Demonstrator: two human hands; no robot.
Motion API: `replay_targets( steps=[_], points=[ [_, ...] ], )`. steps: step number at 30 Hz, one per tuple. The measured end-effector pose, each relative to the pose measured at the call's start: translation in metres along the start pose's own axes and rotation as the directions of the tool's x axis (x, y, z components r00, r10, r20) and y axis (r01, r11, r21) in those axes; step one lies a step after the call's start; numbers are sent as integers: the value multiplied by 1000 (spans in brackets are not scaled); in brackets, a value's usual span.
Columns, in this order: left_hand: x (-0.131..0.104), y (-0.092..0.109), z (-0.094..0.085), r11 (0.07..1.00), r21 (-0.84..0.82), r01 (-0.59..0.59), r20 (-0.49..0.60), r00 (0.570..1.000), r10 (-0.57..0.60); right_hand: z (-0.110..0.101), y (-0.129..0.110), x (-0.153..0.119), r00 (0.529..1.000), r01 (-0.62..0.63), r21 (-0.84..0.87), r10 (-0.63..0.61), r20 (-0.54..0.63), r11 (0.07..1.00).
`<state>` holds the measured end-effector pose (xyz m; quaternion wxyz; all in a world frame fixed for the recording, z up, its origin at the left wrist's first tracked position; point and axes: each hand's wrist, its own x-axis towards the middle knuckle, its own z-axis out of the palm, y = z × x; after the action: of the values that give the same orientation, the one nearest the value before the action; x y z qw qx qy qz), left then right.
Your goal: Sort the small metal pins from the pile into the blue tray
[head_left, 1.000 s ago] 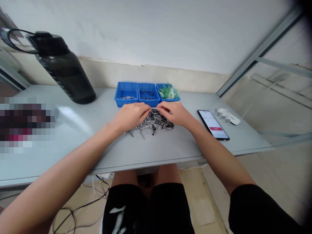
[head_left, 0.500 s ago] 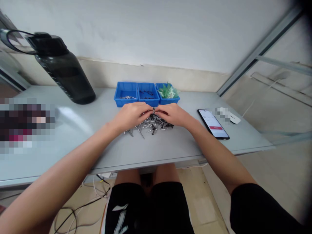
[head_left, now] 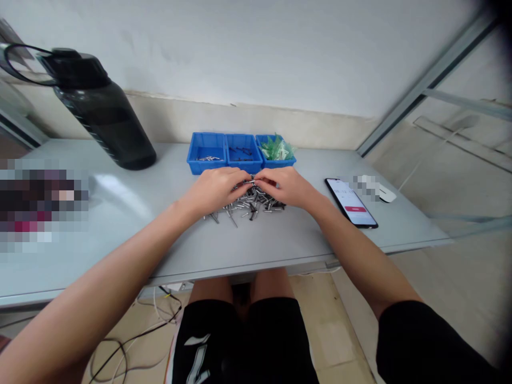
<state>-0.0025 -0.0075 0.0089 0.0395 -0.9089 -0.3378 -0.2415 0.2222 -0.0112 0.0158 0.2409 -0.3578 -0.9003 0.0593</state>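
Pinching one silver pin (head_left: 253, 182), left hand (head_left: 220, 186) and right hand (head_left: 285, 185) meet over the pile of pins (head_left: 254, 206), fingers of both clamped on that pin. Behind the pile, three blue bins (head_left: 245, 163); right of it, a phone (head_left: 351, 202); left, a dark bottle (head_left: 109, 122).

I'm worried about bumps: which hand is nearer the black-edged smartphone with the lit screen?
Right. The bare right hand is left of the smartphone and apart from it; the bare left hand is farther left, beyond the right hand.
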Motion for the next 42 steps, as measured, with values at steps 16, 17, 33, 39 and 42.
replay_targets(
  steps=[16, 17, 33, 39, 42],
  points=[
    [0, 1, -1, 1000, -26, -5, -5, 1000, 5, 0, -2, 0, 1000, -1, -5, 1, 3, 1000],
    [0, 1, -1, 999, -42, -10, -17, 1000, 10, -1, -2, 0, 1000, -6, -2, 6, 5, 1000],
    [2, 4, -2, 980, -187, 73, -15, 997, -77, 2, -3, 0, 1000, 8, -3, -8, -19, 1000],
    [1, 4, -2, 989, -103, 107, 58, 993, -101, 0, -5, -2, 993, 19, 56, -12, -115, 998],
    [1, 4, -2, 990, -77, 116, 92, 990, -108, 1, -6, -2, 998, 15, 64, -11, -63, 998]
  ],
)
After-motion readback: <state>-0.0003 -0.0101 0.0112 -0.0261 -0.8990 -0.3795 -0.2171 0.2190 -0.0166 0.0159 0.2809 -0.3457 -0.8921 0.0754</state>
